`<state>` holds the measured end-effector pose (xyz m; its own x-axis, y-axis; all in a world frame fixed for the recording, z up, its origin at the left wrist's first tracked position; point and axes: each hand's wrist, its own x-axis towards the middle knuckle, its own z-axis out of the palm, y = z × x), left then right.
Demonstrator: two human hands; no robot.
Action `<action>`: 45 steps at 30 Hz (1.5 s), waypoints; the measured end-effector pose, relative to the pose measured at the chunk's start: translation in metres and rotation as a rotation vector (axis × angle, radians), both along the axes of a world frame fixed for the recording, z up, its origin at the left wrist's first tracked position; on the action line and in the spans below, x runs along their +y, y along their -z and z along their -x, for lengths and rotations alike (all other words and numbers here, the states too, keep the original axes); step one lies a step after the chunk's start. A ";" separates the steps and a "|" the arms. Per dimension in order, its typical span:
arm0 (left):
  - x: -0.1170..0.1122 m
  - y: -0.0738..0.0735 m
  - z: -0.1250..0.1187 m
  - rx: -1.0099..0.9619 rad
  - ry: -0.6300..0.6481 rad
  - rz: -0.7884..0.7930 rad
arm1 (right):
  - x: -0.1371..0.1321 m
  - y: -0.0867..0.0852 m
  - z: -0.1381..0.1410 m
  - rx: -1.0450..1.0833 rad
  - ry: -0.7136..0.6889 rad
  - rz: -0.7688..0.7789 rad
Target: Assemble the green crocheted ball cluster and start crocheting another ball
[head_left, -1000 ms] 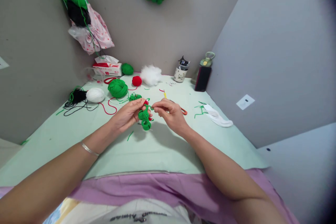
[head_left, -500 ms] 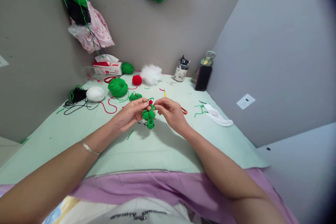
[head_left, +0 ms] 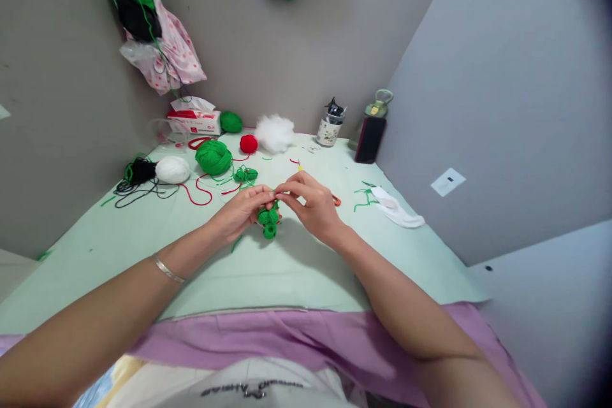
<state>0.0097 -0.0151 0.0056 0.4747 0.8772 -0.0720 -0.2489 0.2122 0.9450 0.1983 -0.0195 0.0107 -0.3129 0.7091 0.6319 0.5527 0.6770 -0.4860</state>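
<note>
A small green crochet piece [head_left: 268,221] made of little balls hangs between my two hands above the pale green table cover [head_left: 268,268]. My left hand [head_left: 241,209] pinches its top from the left, fingers closed on it. My right hand [head_left: 308,202] meets it from the right, its fingertips pinched together at the same spot, on the piece or a strand of its yarn. A bangle sits on my left wrist.
Behind my hands lie a green yarn ball [head_left: 213,157], red ball [head_left: 248,143], white ball [head_left: 173,169], black yarn [head_left: 138,173], white stuffing [head_left: 274,132], a tissue box [head_left: 194,121], a jar [head_left: 329,131], a bottle [head_left: 371,131] and white cloth [head_left: 396,210].
My hands have closed in on each other and the fingertips now meet above the green piece. The piece has shifted slightly and the red bit at its top is now hidden.
</note>
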 end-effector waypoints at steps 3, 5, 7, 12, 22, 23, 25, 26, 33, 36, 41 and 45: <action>0.000 0.002 -0.001 0.035 -0.036 -0.009 | -0.002 0.002 0.001 -0.150 0.008 -0.027; 0.001 0.004 -0.002 0.068 -0.062 -0.034 | -0.003 0.001 0.003 -0.204 -0.007 -0.016; 0.003 0.006 -0.003 0.105 -0.087 -0.071 | -0.006 -0.002 0.004 -0.186 -0.040 -0.002; 0.002 0.008 -0.004 0.132 -0.013 -0.025 | -0.004 -0.006 0.007 0.182 -0.107 0.163; -0.001 0.003 -0.002 0.153 0.026 -0.081 | 0.012 -0.001 0.002 0.645 -0.182 0.677; -0.001 0.003 -0.002 0.157 0.026 -0.072 | 0.011 -0.002 0.002 0.641 -0.216 0.719; 0.000 0.003 -0.001 0.166 0.022 -0.046 | 0.009 -0.003 0.003 0.611 -0.269 0.777; 0.000 0.003 -0.001 0.166 0.025 -0.033 | 0.009 -0.002 0.003 0.591 -0.281 0.788; -0.001 0.004 -0.005 0.093 0.002 0.047 | 0.014 0.011 0.010 0.771 -0.230 0.847; 0.000 0.007 -0.006 0.077 0.015 0.075 | 0.017 0.015 0.013 0.834 -0.198 0.842; 0.002 0.009 -0.005 0.012 0.047 0.108 | 0.018 0.016 0.014 0.854 -0.184 0.853; 0.003 0.008 -0.006 -0.036 0.047 0.165 | 0.015 0.016 0.016 0.869 -0.226 0.856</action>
<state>0.0158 -0.0123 -0.0024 0.5195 0.8318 -0.1955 -0.2683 0.3760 0.8869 0.1826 -0.0042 -0.0056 -0.1910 0.9803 0.0512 -0.2613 -0.0005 -0.9653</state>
